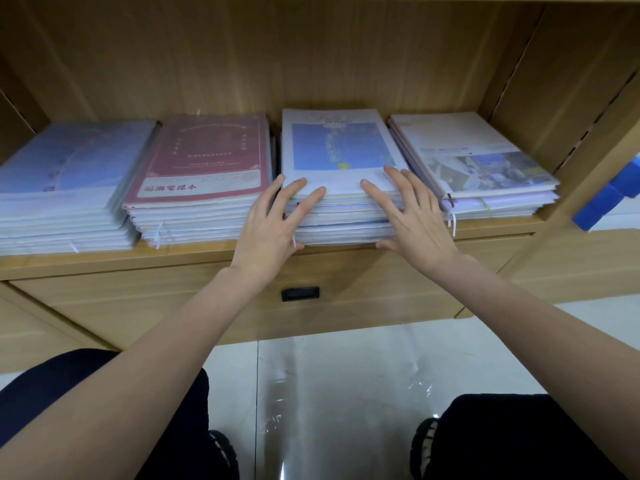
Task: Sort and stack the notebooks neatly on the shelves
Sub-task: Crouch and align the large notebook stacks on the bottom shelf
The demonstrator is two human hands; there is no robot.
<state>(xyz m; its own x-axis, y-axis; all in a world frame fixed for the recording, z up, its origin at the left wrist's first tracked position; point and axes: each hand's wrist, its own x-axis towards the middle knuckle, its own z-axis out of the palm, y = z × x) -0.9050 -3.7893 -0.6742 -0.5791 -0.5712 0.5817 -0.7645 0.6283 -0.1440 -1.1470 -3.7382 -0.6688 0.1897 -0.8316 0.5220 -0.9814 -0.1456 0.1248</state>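
On the wooden shelf point(242, 254), four notebook stacks are lined up side by side. Far left: pale blue stack point(65, 188). Next: stack topped by a red-covered notebook point(204, 157). Third: stack topped by a blue-and-white cover point(337, 150), framed by both hands. Left hand point(273, 223) is spread, straight fingers laid against the stack's front left corner, thumb at its bottom edge. Right hand point(412, 216) is likewise spread, fingers resting on the front right corner, thumb under the lower edge. Nothing is gripped. Far right: stack with a photo cover point(474, 157). Beyond the shelf side, a blue box point(602, 199) is seen.
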